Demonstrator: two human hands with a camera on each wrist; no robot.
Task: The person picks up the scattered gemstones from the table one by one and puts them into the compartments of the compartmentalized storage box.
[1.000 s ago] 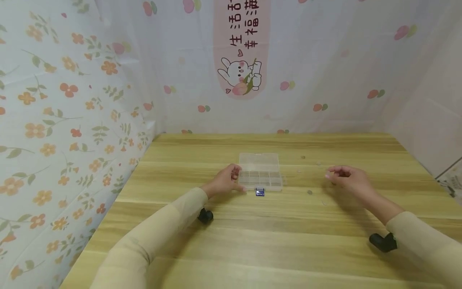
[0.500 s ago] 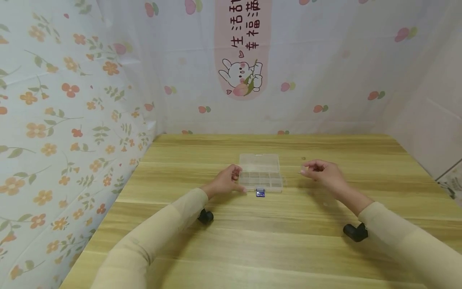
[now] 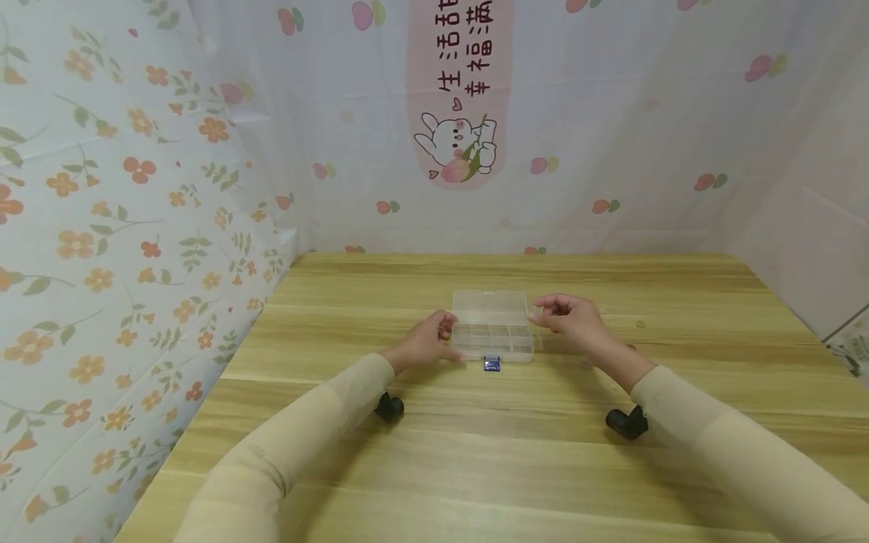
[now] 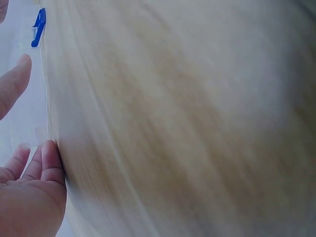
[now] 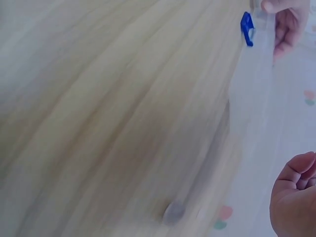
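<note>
A clear plastic compartment box (image 3: pixel 505 348) stands on the table with its lid (image 3: pixel 489 308) raised at the back and a blue clasp (image 3: pixel 492 363) at its front. My left hand (image 3: pixel 424 341) grips its left side, thumb at the front corner and fingers along the edge. Beside the box's right end, my right hand (image 3: pixel 569 317) is held with thumb and forefinger together as if around something small and pale, too faint to make out fully. In the right wrist view, a small grey disc (image 5: pixel 174 213) lies on the table near that hand (image 5: pixel 294 197).
Several small flat discs are scattered on the wooden table (image 3: pixel 441 467) right of the box, one of them a brownish disc (image 3: pixel 640 324). Black wrist mounts hang below both forearms. A patterned white cloth (image 3: pixel 339 151) closes off the back and left sides.
My right hand has swept left from over the scattered discs to the box's right end, its thumb and forefinger staying close together. The left hand keeps its place on the box.
</note>
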